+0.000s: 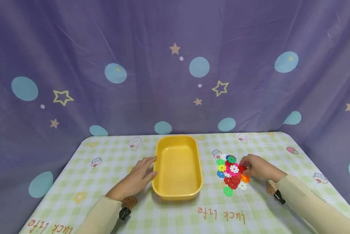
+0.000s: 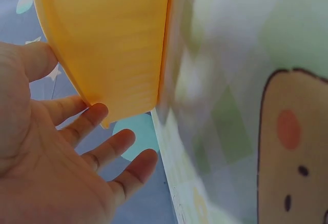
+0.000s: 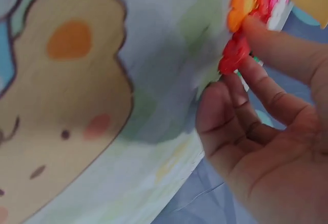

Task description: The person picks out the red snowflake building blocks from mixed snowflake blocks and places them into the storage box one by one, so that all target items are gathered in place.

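A yellow rectangular plastic tray (image 1: 178,197) stands mid-table, and nothing shows inside it. My left hand (image 1: 135,179) rests at its left side, fingers loosely spread, with fingertips touching the rim; in the left wrist view the tray's outer wall (image 2: 107,44) lies beside the thumb and index finger. To the tray's right is a heap of colourful plastic snowflake discs (image 1: 234,169) in red, pink, green, white, yellow, blue and orange. My right hand (image 1: 259,167) reaches the heap's right edge. Its thumb and index finger pinch a red snowflake disc (image 3: 234,55), next to an orange disc (image 3: 238,8).
A green-and-white checked tablecloth (image 1: 221,204) with cartoon prints covers the table. Behind it hangs a purple curtain (image 1: 151,81) with stars and blue dots. The tray's right wall stands between its inside and the disc heap.
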{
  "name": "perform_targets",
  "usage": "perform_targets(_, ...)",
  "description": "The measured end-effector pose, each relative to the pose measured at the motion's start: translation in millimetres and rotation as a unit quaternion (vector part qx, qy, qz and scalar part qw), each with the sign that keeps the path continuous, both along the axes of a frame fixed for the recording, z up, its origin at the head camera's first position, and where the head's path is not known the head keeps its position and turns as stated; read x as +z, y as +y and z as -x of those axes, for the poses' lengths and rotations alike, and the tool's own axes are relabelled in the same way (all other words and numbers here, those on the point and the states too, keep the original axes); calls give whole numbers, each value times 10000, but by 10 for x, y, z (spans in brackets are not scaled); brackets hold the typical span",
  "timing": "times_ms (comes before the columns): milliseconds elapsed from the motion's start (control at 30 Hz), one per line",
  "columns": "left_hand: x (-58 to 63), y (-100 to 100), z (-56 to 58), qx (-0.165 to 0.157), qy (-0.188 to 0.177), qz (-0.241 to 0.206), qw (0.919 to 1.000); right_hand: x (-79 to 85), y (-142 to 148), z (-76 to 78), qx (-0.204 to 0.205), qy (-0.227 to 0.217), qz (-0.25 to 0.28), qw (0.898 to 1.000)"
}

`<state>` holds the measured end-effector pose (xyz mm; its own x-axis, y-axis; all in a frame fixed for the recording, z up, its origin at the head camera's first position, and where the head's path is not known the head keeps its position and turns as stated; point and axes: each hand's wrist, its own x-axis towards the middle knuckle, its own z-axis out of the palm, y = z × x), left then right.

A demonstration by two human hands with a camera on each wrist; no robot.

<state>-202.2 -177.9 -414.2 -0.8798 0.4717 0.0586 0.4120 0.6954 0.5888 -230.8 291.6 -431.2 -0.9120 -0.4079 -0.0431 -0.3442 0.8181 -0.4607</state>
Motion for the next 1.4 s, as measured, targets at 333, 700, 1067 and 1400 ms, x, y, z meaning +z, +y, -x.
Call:
perform_targets(333, -3, -26, 0, 0, -127, -83, 9999, -50, -33, 9, -536, -336, 102, 9979)
perform_targets(700, -29, -54, -15, 125, -179, -44, 9998, -83, -106, -45, 27, 626, 640, 9960)
perform_targets(1067, -54, -81, -11, 187, -215, -153, 9995, 634, -1217, -143, 2326, 798, 1509, 9575)
perform_targets(1400, -44, -34, 10, 131, -228, -241, 9994, 472, -1856, 57, 2793, 71, 200, 9600)
